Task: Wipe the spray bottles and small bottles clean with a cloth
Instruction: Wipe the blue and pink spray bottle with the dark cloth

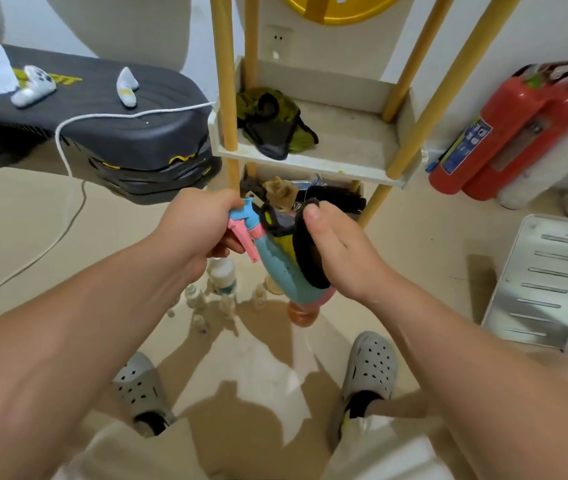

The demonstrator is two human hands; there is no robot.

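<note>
Out in front of the shelf [310, 165], my left hand [199, 226] grips the blue spray bottle [281, 271] by its head while my right hand [339, 252] clamps the dark cloth [305, 251] around its body, mid-wipe; next, I reckon, twisting it exposes unwiped sides.

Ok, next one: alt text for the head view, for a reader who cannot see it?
The left hand grips a blue and pink spray bottle by its head while the right hand holds a dark cloth against its body. Small bottles stand on the floor below, near a white shelf.
</note>
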